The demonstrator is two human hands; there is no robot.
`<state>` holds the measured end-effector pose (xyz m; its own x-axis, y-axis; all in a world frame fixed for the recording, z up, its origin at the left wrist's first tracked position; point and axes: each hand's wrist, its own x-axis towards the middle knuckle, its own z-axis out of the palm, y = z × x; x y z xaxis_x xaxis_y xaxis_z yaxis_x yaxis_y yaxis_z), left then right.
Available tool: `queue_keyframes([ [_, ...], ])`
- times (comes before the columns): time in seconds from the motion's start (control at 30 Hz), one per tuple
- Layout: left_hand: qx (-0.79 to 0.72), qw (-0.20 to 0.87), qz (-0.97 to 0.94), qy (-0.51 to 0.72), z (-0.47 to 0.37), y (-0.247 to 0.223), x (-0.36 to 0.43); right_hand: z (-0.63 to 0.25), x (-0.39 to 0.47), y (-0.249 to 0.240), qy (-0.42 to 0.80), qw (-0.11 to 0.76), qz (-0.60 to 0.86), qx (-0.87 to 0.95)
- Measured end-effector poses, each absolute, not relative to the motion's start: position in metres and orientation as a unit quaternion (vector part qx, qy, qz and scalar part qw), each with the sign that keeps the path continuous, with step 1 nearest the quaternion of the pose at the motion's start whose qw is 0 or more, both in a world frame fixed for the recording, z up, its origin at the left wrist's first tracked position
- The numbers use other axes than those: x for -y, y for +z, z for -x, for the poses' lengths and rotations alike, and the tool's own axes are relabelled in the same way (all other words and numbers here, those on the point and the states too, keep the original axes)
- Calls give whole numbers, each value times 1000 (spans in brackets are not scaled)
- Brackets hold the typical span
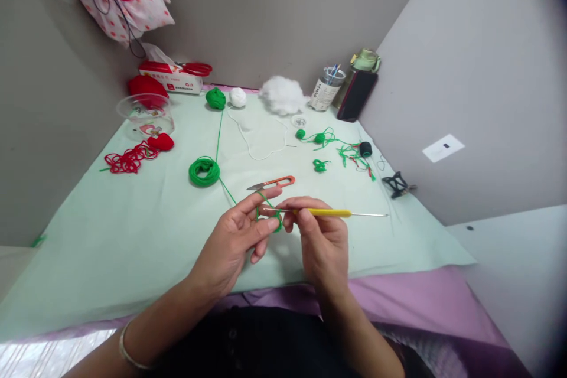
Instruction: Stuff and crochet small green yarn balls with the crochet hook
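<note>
My left hand (239, 230) pinches a small green crochet piece (277, 224) between thumb and fingers, with green yarn looped over its raised index finger. My right hand (323, 236) grips the yellow handle of a crochet hook (330, 212). The hook's metal tip points left and lies at the green piece, across the fingers of my left hand. A green yarn coil (204, 172) rests on the cloth to the left, and a strand runs from it to my left hand. Just beyond my fingertips lie orange thread snips (277, 181).
On the pale green cloth (133, 248) are red yarn (133, 157), a clear tub (148, 118), green (215, 98) and white yarn balls (238, 97), white stuffing (283, 95), small green pieces (319, 165), black thread (365, 149), a pen jar (325, 91) and a phone (358, 96).
</note>
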<state>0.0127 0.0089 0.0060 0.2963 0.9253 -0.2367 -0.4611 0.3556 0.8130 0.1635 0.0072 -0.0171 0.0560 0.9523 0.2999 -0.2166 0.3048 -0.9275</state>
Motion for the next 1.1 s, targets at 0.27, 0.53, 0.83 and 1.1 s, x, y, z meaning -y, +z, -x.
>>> queue_keyframes([
  [0.27,-377,726,-321,477,-13,7,-10,-165,-8,-18,492,636,355,477],
  [0.53,-387,706,-339,487,-11,6,-9,-164,-11,-13,497,648,370,444],
  [0.83,-383,706,-319,503,-13,9,-8,-165,-11,-13,501,650,357,445],
  [1.1,-364,723,-322,491,-10,6,-6,-167,-9,-13,509,653,335,451],
])
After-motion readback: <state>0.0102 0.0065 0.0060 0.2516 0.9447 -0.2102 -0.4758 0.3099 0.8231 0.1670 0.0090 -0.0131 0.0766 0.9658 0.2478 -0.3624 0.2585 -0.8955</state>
